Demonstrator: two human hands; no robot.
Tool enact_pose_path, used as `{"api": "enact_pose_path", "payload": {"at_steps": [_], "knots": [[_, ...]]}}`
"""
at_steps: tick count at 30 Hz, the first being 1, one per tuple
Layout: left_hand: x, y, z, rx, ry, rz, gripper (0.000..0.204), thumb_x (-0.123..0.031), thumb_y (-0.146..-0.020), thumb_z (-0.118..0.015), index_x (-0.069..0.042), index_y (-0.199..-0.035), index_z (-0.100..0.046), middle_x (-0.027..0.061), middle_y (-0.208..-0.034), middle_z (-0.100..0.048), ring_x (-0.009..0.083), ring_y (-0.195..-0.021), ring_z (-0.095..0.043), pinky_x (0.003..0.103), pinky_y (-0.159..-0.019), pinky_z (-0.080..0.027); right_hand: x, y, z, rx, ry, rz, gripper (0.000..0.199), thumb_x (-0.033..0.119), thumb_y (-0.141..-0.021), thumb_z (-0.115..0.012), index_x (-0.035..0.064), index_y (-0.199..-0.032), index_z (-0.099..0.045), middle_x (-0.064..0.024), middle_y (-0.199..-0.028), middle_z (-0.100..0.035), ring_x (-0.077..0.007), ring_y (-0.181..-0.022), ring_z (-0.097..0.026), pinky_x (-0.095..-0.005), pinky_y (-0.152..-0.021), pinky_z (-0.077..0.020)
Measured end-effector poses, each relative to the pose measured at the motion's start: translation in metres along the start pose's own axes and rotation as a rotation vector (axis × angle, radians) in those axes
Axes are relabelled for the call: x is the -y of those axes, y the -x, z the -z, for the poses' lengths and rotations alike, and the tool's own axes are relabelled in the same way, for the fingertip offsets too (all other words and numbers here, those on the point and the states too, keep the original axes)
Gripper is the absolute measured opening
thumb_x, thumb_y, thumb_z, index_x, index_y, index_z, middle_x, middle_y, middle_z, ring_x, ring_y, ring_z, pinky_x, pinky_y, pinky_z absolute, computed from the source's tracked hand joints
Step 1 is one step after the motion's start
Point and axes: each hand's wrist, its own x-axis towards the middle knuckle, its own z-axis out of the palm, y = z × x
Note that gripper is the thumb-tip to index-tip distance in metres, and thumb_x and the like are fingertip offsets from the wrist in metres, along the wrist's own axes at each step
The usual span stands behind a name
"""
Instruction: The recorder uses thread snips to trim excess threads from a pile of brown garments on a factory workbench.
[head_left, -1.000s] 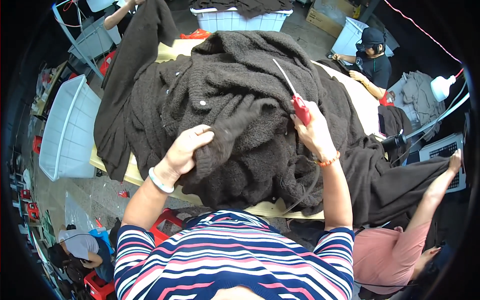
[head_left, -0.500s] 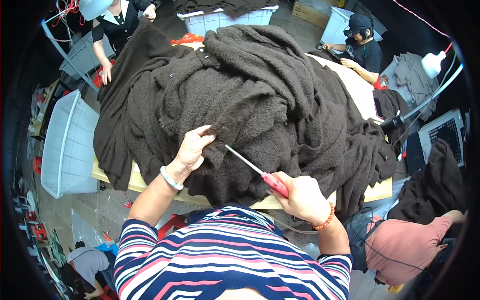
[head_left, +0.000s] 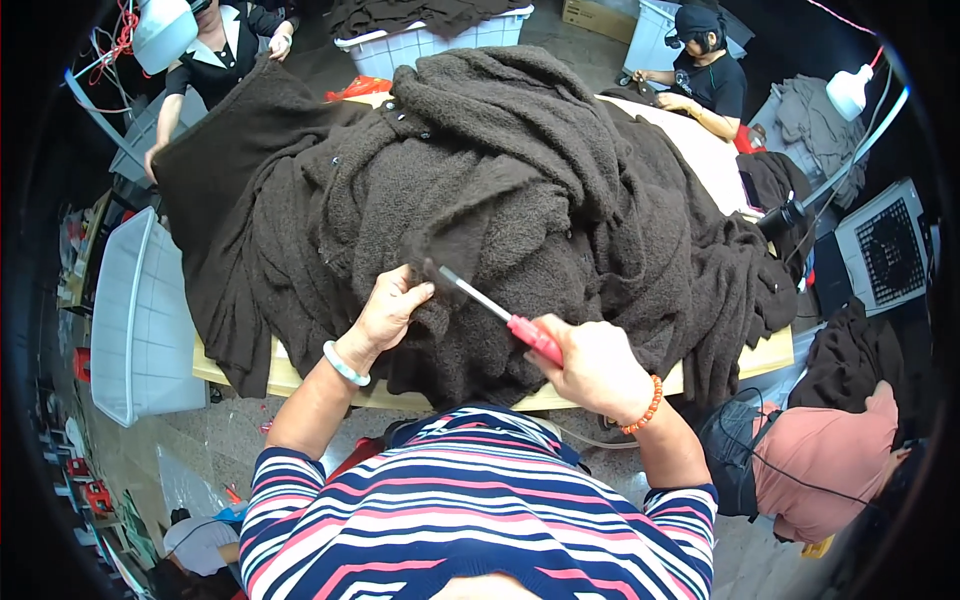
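A big heap of dark brown fuzzy knit fabric (head_left: 470, 200) covers most of the table in front of me. My left hand (head_left: 393, 308) pinches an edge of it between thumb and fingers. My right hand (head_left: 598, 370) is wrapped around the red-pink handle of a tool with a slim metal shaft (head_left: 485, 295). The shaft's tip is at the fabric beside my left fingertips; whether it touches, I cannot tell. Small shiny round fasteners (head_left: 336, 161) show on the cloth farther up. The tool's exact kind is not clear.
A pale wooden table edge (head_left: 290, 378) shows near me. White plastic bins (head_left: 150, 330) stand at the left and at the back. One person (head_left: 230, 45) handles the cloth at far left; another (head_left: 705, 80) works at far right. A lamp (head_left: 850, 92) hangs at right.
The tool's tip has come closer to my left fingers, which still pinch the fabric. At far left, the person has spread the cloth out farther left.
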Motion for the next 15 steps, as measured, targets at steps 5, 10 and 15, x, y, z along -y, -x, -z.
{"api": "enact_pose_path", "payload": {"at_steps": [5,10,15], "knots": [[0.0,0.001,0.007,0.047,-0.039,0.063,0.03,0.0,-0.09,-0.059,0.003,-0.119,-0.057,0.0069,-0.115,-0.064,0.0129,-0.105,-0.059,0.028,-0.095,-0.044,-0.006,0.005,-0.003,0.03,-0.107,0.043,0.029,0.027,-0.085,-0.067,0.0134,-0.109,-0.059,-0.0149,-0.065,-0.062,-0.0356,-0.063,-0.064,-0.045,-0.059,-0.0506],[-0.023,-0.001,0.003,0.103,-0.135,0.078,0.037,-0.005,-0.088,-0.065,0.001,-0.123,-0.054,0.0038,-0.109,-0.064,0.0103,-0.1,-0.058,0.026,-0.086,-0.047,-0.017,0.007,-0.002,-0.03,-0.099,-0.049,0.029,0.023,-0.086,-0.066,0.0138,-0.113,-0.059,-0.0144,-0.073,-0.064,-0.0342,-0.067,-0.065,-0.0409,-0.061,-0.0517],[-0.065,-0.026,-0.045,-0.293,-1.472,-0.589,0.071,-0.025,-0.072,-0.082,-0.006,-0.132,-0.048,0.0158,-0.109,-0.056,0.0244,-0.094,-0.059,0.035,-0.075,-0.05,-0.028,0.015,0.001,-0.144,-0.22,-0.075,0.031,0.017,-0.084,-0.068,0.0113,-0.113,-0.06,-0.0161,-0.079,-0.066,-0.0348,-0.073,-0.066,-0.0396,-0.066,-0.0526]]}}
